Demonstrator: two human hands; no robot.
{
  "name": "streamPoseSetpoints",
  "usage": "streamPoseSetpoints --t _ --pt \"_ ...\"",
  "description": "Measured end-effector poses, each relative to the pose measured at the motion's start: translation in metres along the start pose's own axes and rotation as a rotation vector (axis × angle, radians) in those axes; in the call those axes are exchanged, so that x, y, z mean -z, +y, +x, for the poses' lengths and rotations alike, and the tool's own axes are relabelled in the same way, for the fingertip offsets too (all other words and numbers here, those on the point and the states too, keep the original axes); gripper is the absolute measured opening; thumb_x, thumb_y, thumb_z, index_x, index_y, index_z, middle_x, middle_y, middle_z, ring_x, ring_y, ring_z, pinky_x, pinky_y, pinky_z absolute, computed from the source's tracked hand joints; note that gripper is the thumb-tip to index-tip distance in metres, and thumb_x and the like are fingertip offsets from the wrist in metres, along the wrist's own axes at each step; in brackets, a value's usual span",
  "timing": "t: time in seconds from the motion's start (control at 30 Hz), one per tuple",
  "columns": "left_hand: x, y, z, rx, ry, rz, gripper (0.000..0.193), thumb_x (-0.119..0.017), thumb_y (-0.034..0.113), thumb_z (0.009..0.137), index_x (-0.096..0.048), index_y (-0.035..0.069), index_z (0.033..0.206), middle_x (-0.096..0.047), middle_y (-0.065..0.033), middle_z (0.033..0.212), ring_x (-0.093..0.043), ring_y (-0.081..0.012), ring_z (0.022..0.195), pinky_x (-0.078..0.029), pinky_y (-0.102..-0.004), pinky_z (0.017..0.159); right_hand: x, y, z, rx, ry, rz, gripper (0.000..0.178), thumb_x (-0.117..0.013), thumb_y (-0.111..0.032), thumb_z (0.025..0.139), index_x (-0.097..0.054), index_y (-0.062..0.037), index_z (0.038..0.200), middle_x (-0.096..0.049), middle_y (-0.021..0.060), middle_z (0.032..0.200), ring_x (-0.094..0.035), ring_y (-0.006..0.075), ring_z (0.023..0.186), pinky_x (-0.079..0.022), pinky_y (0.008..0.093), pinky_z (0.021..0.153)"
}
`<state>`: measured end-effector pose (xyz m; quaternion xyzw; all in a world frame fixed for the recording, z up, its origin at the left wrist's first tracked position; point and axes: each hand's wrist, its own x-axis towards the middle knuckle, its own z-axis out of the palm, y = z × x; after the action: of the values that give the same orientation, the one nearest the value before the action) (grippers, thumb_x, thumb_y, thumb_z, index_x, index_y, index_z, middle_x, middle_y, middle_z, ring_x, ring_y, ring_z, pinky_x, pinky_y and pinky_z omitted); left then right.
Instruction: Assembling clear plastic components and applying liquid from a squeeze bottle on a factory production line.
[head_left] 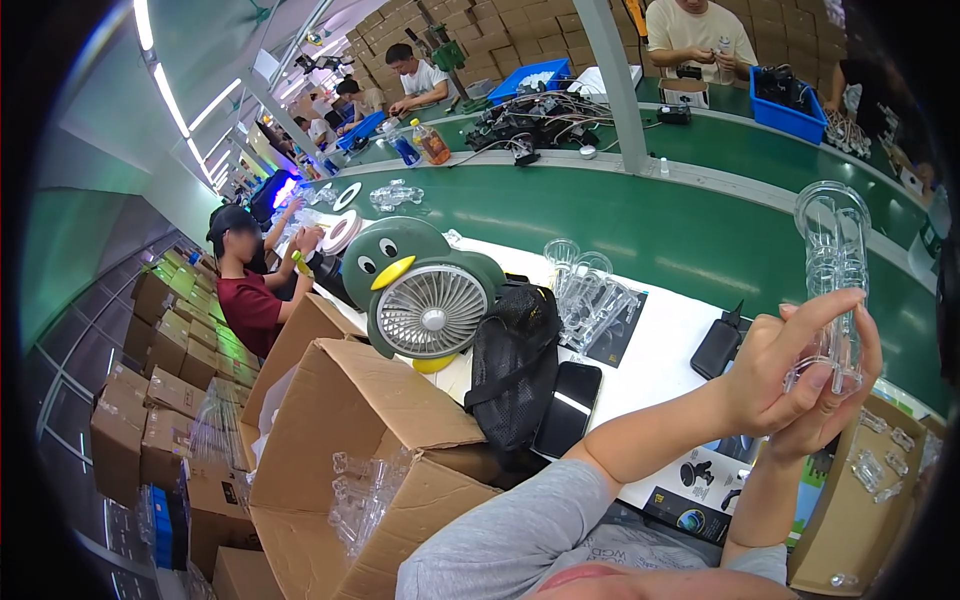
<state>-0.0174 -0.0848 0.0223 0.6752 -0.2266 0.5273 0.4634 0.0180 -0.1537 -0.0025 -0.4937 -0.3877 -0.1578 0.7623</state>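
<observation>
Up at the right, both my hands hold one clear plastic part [836, 245], long and ribbed with a rounded top end. My left hand [762, 375] is closed round its lower end, thumb and fingers pressed on it. Partly behind, my right hand [803, 436] grips the same end from below, and some of its fingers are hidden. Several similar clear parts [590, 305] stand in a cluster on the white table [650, 375]. More clear pieces [880, 465] lie in a shallow cardboard tray [835, 535] beneath my hands.
An open cardboard box [300, 500] holding clear parts stands left of me. On the table are a penguin-shaped fan [430, 310], a black mesh pouch [515, 375], a phone [568, 410] and a black case [715, 345]. Beyond runs a green conveyor belt [600, 215]; co-workers sit along it.
</observation>
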Motion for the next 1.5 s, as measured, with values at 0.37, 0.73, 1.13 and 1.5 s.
streamPoseSetpoints --t 0.37,0.73,1.13,1.5 --pt "0.003 -0.001 -0.003 -0.042 0.004 0.056 0.052 -0.043 0.025 0.086 -0.033 -0.010 0.123 -0.061 -0.0160 0.084 -0.063 -0.0220 0.067 -0.048 -0.0289 0.068 -0.003 0.002 -0.002 -0.039 0.014 0.098 0.055 -0.034 -0.041 0.091 -0.034 0.0036 0.123 -0.051 0.0233 0.107 -0.059 0.0303 0.088 -0.048 0.0372 0.079" --pt "-0.008 -0.002 -0.004 -0.013 0.043 -0.094 0.048 -0.044 0.023 0.083 -0.038 -0.006 0.120 -0.058 -0.0120 0.065 -0.060 -0.0232 0.056 -0.046 -0.0282 0.056 -0.012 -0.005 0.003 0.188 0.156 -0.011 0.049 -0.043 -0.043 0.087 -0.044 0.0017 0.107 -0.053 0.0186 0.091 -0.057 0.0253 0.069 -0.052 0.0344 0.061" --pt "-0.007 -0.002 -0.004 -0.035 0.012 -0.073 0.048 -0.044 0.023 0.082 -0.039 -0.008 0.118 -0.058 -0.0163 0.080 -0.062 -0.0247 0.065 -0.048 -0.0300 0.062 0.004 0.003 -0.006 0.057 0.011 0.065 0.049 -0.035 -0.035 0.088 -0.033 0.0001 0.123 -0.053 0.0282 0.098 -0.060 0.0332 0.080 -0.050 0.0406 0.073" --pt "-0.003 -0.001 -0.007 -0.027 0.003 -0.051 0.050 -0.043 0.029 0.084 -0.041 -0.009 0.116 -0.057 -0.0215 0.099 -0.062 -0.0274 0.077 -0.049 -0.0326 0.070 0.002 0.007 -0.010 0.032 0.037 0.170 0.049 -0.037 -0.036 0.088 -0.033 -0.0011 0.123 -0.053 0.0280 0.100 -0.059 0.0329 0.081 -0.051 0.0414 0.072"
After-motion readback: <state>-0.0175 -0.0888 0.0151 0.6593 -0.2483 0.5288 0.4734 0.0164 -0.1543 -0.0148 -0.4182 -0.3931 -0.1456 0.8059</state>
